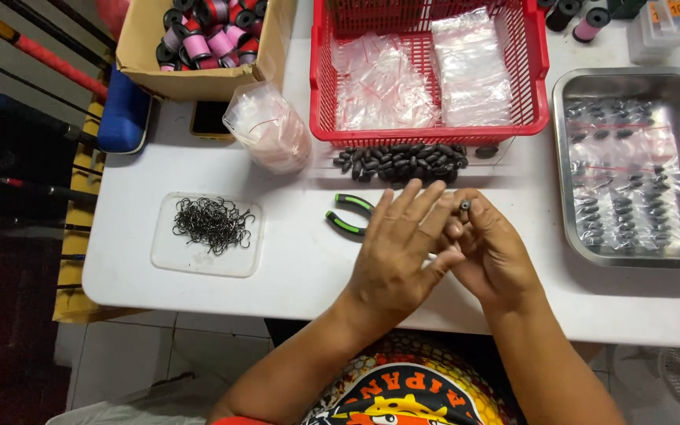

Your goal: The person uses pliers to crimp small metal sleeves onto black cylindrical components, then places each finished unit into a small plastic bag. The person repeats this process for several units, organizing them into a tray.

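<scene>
On the white table (293, 275) the red basket (320, 94) with clear small bags stands at 12 o'clock from the hands, and the steel tray (564, 181) with filled bags lies at 3 o'clock. The heap of dark sinkers (403, 162) is just beyond the fingertips, at 12 o'clock, between the hands and the basket. The clear lid with black hooks (212, 226) lies at 9 o'clock, well apart, and the green-handled pliers (345, 212) are just beside the left hand, at 10 o'clock. The left hand (395, 256) is mostly open, its fingers spread and pointing to 1 o'clock; it lies partly over the right hand, and I cannot tell if it pinches something. The right hand (493, 252) is curled, and its fingertips hold one small dark sinker (465, 205) upright, at the 12 o'clock end of this hand, so the right hand is the nearer one.
</scene>
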